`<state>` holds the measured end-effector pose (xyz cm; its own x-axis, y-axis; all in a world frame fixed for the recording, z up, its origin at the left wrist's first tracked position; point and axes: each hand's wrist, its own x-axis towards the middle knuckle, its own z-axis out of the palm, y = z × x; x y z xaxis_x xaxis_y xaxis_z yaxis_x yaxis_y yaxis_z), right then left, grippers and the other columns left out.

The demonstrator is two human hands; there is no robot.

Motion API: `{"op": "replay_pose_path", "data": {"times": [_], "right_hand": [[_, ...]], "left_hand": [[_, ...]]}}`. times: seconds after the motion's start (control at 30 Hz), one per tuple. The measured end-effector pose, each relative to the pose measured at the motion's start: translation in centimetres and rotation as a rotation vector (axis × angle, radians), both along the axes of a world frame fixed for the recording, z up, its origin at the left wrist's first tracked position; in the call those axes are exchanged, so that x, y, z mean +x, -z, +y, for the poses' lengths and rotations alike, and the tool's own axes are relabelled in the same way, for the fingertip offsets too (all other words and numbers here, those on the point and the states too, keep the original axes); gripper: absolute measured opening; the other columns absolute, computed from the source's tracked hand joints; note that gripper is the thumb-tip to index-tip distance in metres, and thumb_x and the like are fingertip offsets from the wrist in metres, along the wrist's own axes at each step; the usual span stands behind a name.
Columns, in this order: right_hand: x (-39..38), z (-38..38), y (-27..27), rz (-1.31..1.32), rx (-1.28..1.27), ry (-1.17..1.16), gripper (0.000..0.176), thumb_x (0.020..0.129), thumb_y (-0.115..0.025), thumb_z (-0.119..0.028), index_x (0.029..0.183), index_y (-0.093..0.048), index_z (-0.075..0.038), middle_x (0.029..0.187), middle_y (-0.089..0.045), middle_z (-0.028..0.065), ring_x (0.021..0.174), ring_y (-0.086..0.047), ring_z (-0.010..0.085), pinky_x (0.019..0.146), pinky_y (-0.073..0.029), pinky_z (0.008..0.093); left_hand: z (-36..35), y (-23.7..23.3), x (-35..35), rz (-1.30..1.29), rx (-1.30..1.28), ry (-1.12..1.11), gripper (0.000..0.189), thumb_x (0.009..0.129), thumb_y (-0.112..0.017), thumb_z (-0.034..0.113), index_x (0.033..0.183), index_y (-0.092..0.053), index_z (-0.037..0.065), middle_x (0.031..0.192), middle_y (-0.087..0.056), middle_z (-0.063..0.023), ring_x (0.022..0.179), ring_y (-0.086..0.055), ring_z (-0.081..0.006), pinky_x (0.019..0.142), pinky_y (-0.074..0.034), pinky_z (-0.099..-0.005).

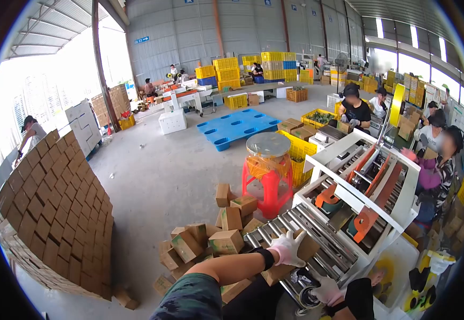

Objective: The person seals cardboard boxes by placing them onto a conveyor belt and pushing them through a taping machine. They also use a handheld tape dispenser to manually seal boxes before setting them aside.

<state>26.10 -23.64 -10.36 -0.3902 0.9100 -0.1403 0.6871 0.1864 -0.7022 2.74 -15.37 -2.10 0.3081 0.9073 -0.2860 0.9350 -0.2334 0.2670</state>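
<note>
My left hand [288,248], in a white glove, lies with fingers spread over the top of a small cardboard box [277,272] and holds it at the near end of the roller conveyor [317,234]. My right hand [326,290], also gloved, is lower, by the conveyor's front corner and just right of the box. Its fingers curl, and what they grip is hidden. On the floor left of the conveyor lies a loose pile of similar small boxes [205,242].
A white taping machine [368,181] with orange parts feeds the rollers. A red stool [269,178] stands behind the pile. A large stack of boxes [56,213] fills the left. A blue pallet [237,125] lies farther off. Other people [440,160] work at the right.
</note>
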Motion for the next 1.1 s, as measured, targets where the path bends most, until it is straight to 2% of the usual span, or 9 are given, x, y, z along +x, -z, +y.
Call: {"op": "replay_pose_path", "data": {"times": [0.1,0.2,0.43,0.5,0.6,0.63,0.7,0.77,1.1], "right_hand": [[-0.7,-0.9,-2.3,-0.2,-0.028,0.033,0.071,0.064,-0.074,-0.021,0.134,-0.059,-0.019,0.107,-0.068,0.024,0.101,-0.066,0.0348,0.09,-0.051,0.0371],[1.5,-1.7,0.1,0.139,0.084,0.013,0.071,0.063,-0.075,-0.021,0.133,-0.06,-0.019,0.117,-0.065,0.025,0.104,-0.065,0.0337,0.091,-0.051,0.0364],[1.0,-5.4,-3.4,-0.115,0.127,0.103,0.069,0.063,-0.08,-0.023,0.13,-0.063,-0.026,0.092,-0.061,0.0165,0.085,-0.066,0.0305,0.08,-0.052,0.0337],[0.2,-5.4,-3.2,0.035,0.325,-0.006,0.062,0.067,-0.077,-0.02,0.128,-0.065,-0.026,0.087,-0.058,0.0162,0.079,-0.063,0.0331,0.071,-0.052,0.0394],[-1.1,-5.9,-6.4,-0.005,0.386,-0.117,0.057,0.074,-0.072,-0.013,0.129,-0.064,-0.022,0.089,-0.058,0.0191,0.079,-0.062,0.0373,0.069,-0.05,0.0443],[-1.0,-5.9,-6.4,-0.015,0.369,-0.131,0.056,0.074,-0.072,-0.013,0.128,-0.064,-0.022,0.089,-0.059,0.0187,0.079,-0.062,0.037,0.069,-0.05,0.0445],[-0.5,-6.2,-6.2,-0.041,0.329,-0.156,0.053,0.075,-0.071,-0.014,0.127,-0.065,-0.021,0.088,-0.059,0.0179,0.079,-0.062,0.0363,0.069,-0.05,0.0449],[-0.3,-6.9,-6.8,-0.057,0.382,-0.142,0.052,0.075,-0.072,-0.015,0.126,-0.066,-0.021,0.088,-0.06,0.0171,0.079,-0.062,0.0361,0.068,-0.051,0.0449],[1.3,-8.3,-7.0,-0.083,0.429,-0.082,0.05,0.075,-0.076,-0.016,0.124,-0.067,-0.021,0.099,-0.063,0.0173,0.085,-0.064,0.0357,0.072,-0.052,0.045]], "left_hand": [[-0.4,0.3,-0.5,-0.033,0.038,0.003,0.116,0.066,-0.076,0.062,0.156,-0.016,0.019,0.136,-0.043,-0.0264,0.121,-0.052,-0.0437,0.095,-0.048,-0.0495],[-1.6,0.1,-4.2,-0.183,0.049,-0.15,0.116,0.065,-0.078,0.059,0.154,-0.018,0.014,0.132,-0.045,-0.0314,0.124,-0.049,-0.0468,0.101,-0.045,-0.0475],[-5.2,2.9,-13.4,0.191,0.409,-0.526,0.097,0.077,-0.063,0.07,0.148,-0.034,0.01,0.142,-0.039,-0.0299,0.126,-0.047,-0.0449,0.102,-0.043,-0.0481],[-5.3,6.1,-14.3,-0.324,0.193,-0.473,0.085,0.084,-0.056,0.069,0.14,-0.047,0.006,0.143,-0.038,-0.0322,0.128,-0.044,-0.0462,0.104,-0.041,-0.0483],[-8.8,8.6,-9.0,-0.351,0.288,-0.292,0.076,0.09,-0.051,0.066,0.129,-0.056,0.002,0.114,-0.059,-0.0249,0.111,-0.054,-0.0427,0.098,-0.044,-0.0483],[-7.6,12.7,-8.7,-0.579,0.126,-0.132,0.072,0.093,-0.047,0.065,0.131,-0.054,0.004,0.119,-0.059,-0.0177,0.112,-0.056,-0.0375,0.094,-0.047,-0.0422],[-9.6,12.1,-5.0,-1.332,-0.944,-0.561,0.073,0.092,-0.043,0.071,0.13,-0.057,0.01,0.117,-0.061,-0.0107,0.106,-0.058,-0.0212,0.091,-0.048,-0.0377],[-10.9,11.3,-2.6,-1.49,-1.177,-0.427,0.062,0.097,-0.047,0.06,0.133,-0.054,0.01,0.114,-0.065,-0.003,0.1,-0.06,-0.0143,0.086,-0.049,-0.0344],[-12.1,14.5,0.9,-1.69,-1.091,-0.32,0.039,0.102,-0.048,0.039,0.127,-0.058,0.01,0.116,-0.065,-0.0019,0.103,-0.062,-0.015,0.083,-0.051,-0.0327]]}}
